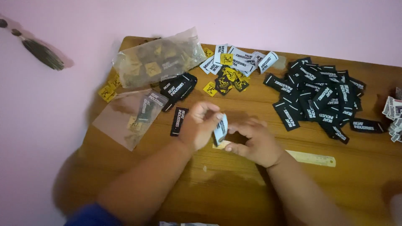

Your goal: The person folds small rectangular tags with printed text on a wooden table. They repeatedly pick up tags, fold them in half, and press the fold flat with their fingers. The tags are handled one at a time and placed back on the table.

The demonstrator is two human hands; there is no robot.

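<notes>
Left hand [200, 125] pinching white label [220, 129]; right hand [255, 142] curled just beside, apparently touching.

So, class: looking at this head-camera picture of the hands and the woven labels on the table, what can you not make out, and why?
- White label: mostly covered by the left hand and right hand; motion blur hides each grip.
- Ruler: its left part is hidden under the right hand.
- Filled plastic bag: contents hazy through the film.
- White pile: cut off by the right edge.
- Table: near side cut off by the bottom edge.
</notes>
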